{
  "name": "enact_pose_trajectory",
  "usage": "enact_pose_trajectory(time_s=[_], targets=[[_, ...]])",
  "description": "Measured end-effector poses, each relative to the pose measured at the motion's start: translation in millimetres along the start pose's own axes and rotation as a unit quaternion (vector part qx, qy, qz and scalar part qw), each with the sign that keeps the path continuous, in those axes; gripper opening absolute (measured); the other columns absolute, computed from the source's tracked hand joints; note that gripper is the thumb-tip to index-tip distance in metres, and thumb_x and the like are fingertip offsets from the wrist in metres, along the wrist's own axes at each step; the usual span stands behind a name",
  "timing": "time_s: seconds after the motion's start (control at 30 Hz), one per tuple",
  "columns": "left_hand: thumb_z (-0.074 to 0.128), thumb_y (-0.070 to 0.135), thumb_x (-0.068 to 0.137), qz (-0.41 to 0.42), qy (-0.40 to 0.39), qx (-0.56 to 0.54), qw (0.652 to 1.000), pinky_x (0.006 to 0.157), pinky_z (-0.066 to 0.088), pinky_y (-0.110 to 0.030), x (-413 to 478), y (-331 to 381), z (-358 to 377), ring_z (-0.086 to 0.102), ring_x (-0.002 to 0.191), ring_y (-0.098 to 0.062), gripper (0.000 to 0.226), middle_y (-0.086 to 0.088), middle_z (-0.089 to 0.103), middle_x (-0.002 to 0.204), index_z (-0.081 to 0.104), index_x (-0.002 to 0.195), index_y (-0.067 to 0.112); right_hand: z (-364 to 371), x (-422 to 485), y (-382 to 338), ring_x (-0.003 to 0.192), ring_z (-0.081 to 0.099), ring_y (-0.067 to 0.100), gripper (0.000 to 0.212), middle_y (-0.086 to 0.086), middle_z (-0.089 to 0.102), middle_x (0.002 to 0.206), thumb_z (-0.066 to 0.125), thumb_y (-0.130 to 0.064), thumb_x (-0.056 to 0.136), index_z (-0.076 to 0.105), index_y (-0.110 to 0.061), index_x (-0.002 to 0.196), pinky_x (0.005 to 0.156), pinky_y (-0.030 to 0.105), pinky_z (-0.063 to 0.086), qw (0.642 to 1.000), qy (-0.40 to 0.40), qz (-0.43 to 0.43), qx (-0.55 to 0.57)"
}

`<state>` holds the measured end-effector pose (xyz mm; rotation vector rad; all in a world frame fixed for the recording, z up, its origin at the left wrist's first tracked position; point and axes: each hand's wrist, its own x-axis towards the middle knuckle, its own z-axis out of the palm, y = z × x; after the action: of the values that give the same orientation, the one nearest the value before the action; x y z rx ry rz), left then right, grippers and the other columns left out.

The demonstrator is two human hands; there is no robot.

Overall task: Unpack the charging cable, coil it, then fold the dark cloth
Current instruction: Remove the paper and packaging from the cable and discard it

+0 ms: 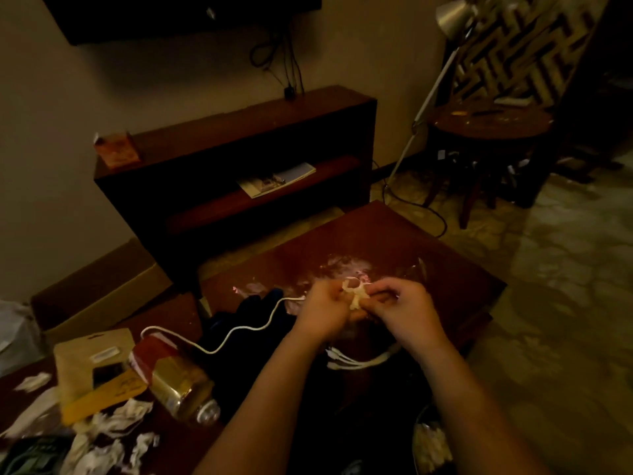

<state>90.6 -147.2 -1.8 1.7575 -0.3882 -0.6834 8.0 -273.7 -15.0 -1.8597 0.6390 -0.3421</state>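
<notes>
The curled fingers [378,293] of the 2 hands, left hand [323,308] and right hand [400,306], pinch a pale bunch of the charging cable [356,298] above the table [394,234]. The rest of the cable trails left over the dark cloth [246,368]. I judge that the coiling step is in hand. The next move calls for gathering this slack loop by loop.

Left hand [323,310], right hand [406,308] — fingers curled (pinching)

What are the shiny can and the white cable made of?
The can looks like shiny metal: its gold side and end catch the light. The white cable looks like soft matte plastic or rubber; it bends loosely across the dark cloth.
</notes>
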Motion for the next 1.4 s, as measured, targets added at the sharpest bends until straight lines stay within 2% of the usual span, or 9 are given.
enact_pose_trajectory(time_s=[0.2, 0.33, 0.43, 0.63, 0.77, 1.07, 1.2, 1.3, 1.4], targets=[[0.064, 0.005, 0.097, 0.023, -0.097, 0.197, 0.975, 0.052, 0.057, -0.023, -38.8, 5.8, 62.2, 0.065, 0.047, -0.008, 0.009, -0.014, 0.069, 0.072, 0.070, 0.092, 0.000, -76.6, -57.4, 39.3, 0.049, 0.062, 0.008, 0.019, -0.002, 0.068, 0.058, 0.085, -0.009, 0.077, 0.073, -0.017, 0.065, 0.049, 0.020, 0.046, 0.983, -0.032, 0.114, -0.140], [0.069, 0.020, 0.093, 0.082, -0.136, 0.342, 0.926, 0.067, 0.063, -0.035, -51.1, -1.9, 109.9, 0.072, 0.062, -0.019, 0.017, -0.004, 0.072, 0.066, 0.077, 0.080, 0.013, -126.4, -80.1, 64.4, 0.074, 0.072, 0.023, 0.004, 0.012, 0.075, 0.078, 0.078, -0.009, 0.078, 0.078, -0.006, 0.077, 0.070, 0.035, 0.062, 0.943, -0.040, 0.199, -0.263], [0.067, 0.020, 0.094, 0.099, -0.171, 0.373, 0.907, 0.073, 0.062, -0.038, -60.5, -11.8, 139.5, 0.072, 0.071, -0.023, 0.015, -0.001, 0.068, 0.067, 0.078, 0.087, 0.014, -140.5, -98.2, 73.7, 0.066, 0.063, 0.017, 0.016, 0.007, 0.069, 0.082, 0.079, -0.018, 0.081, 0.073, -0.004, 0.087, 0.051, 0.020, 0.052, 0.903, -0.084, 0.240, -0.346], [0.080, 0.022, 0.087, 0.073, -0.251, 0.336, 0.905, 0.076, 0.056, -0.021, -55.2, -19.5, 164.7, 0.072, 0.086, -0.014, 0.030, -0.010, 0.077, 0.100, 0.075, 0.114, 0.010, -151.2, -86.8, 66.7, 0.100, 0.064, 0.021, 0.045, 0.006, 0.064, 0.114, 0.084, -0.027, 0.080, 0.067, -0.011, 0.119, 0.064, 0.025, 0.050, 0.874, -0.110, 0.279, -0.381], [0.082, 0.025, 0.083, 0.101, -0.317, 0.478, 0.813, 0.088, 0.058, -0.043, -54.6, -31.9, 162.1, 0.069, 0.104, -0.028, 0.043, -0.011, 0.071, 0.116, 0.070, 0.122, 0.013, -134.9, -85.4, 73.9, 0.090, 0.065, 0.024, 0.032, 0.009, 0.067, 0.110, 0.077, -0.015, 0.084, 0.068, -0.009, 0.114, 0.054, 0.026, 0.046, 0.877, -0.125, 0.278, -0.370], [0.061, 0.011, 0.087, 0.104, -0.108, 0.481, 0.864, 0.076, 0.055, -0.043, -84.8, -1.5, 59.7, 0.066, 0.091, -0.035, 0.002, -0.013, 0.066, 0.099, 0.062, 0.088, 0.012, -57.7, -91.1, -3.0, 0.058, 0.069, 0.011, 0.023, 0.003, 0.074, 0.066, 0.067, -0.002, 0.083, 0.077, -0.016, 0.067, 0.053, 0.021, 0.051, 0.956, -0.149, 0.056, -0.248], [0.056, 0.011, 0.082, 0.132, 0.046, 0.410, 0.901, 0.082, 0.056, -0.041, -128.7, -29.2, -41.0, 0.066, 0.092, -0.026, 0.021, -0.002, 0.069, 0.098, 0.067, 0.095, 0.022, 24.0, -100.1, -56.9, 0.069, 0.069, 0.003, 0.015, -0.007, 0.076, 0.076, 0.072, -0.012, 0.086, 0.080, -0.023, 0.080, 0.069, 0.023, 0.056, 0.948, -0.211, -0.094, -0.219], [0.059, 0.003, 0.079, 0.138, 0.152, 0.364, 0.909, 0.080, 0.043, -0.012, -172.5, -56.9, -111.0, 0.064, 0.096, -0.017, 0.037, 0.001, 0.072, 0.103, 0.072, 0.109, 0.021, 104.3, -119.8, -78.9, 0.074, 0.068, 0.000, 0.008, -0.010, 0.075, 0.081, 0.079, -0.019, 0.083, 0.079, -0.025, 0.087, 0.074, 0.023, 0.056, 0.949, -0.222, -0.146, -0.168], [0.064, 0.006, 0.085, 0.095, 0.227, 0.398, 0.883, 0.096, 0.041, -0.019, -210.5, -83.4, -164.8, 0.054, 0.115, -0.017, 0.047, 0.002, 0.061, 0.125, 0.062, 0.129, 0.023, 176.1, -144.3, -89.6, 0.093, 0.065, 0.011, 0.033, -0.006, 0.066, 0.103, 0.085, -0.034, 0.078, 0.071, -0.025, 0.107, 0.082, 0.032, 0.057, 0.957, -0.189, -0.155, -0.159]])
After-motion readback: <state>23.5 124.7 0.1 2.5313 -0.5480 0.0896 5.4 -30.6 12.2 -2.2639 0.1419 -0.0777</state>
